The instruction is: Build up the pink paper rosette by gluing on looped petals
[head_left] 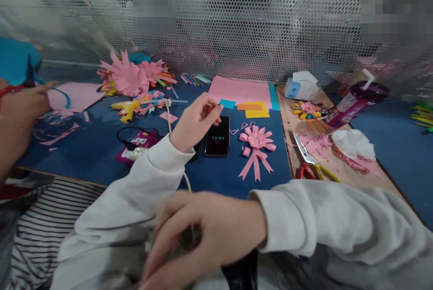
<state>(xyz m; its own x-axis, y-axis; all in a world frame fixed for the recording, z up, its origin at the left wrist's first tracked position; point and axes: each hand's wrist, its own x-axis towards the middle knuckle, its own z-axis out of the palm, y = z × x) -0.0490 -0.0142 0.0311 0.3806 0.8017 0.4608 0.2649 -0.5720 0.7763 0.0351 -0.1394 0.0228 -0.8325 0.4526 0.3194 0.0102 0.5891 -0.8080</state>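
My left hand (196,123) reaches out over the blue table (101,145), its thumb and fingertips pinched together just above a black phone (218,137) with a lit screen. I see nothing between the fingers. A small blue paper square (227,103) lies just beyond the fingertips. My right hand (206,233) is low and blurred near my lap, its fingers curled over my left sleeve where a cream cord (185,177) runs down. Whether it grips the cord I cannot tell. A pink paper flower with ribbon tails (256,143) lies right of the phone.
Another person's hand (23,103) with red-handled scissors works at the left. A yellow glue gun (126,109), large pink paper flowers (130,75), pink paper sheets (240,90), scissors (306,159), a tissue box (301,86) and a purple cup (355,103) lie about. A perforated metal screen (237,24) stands behind.
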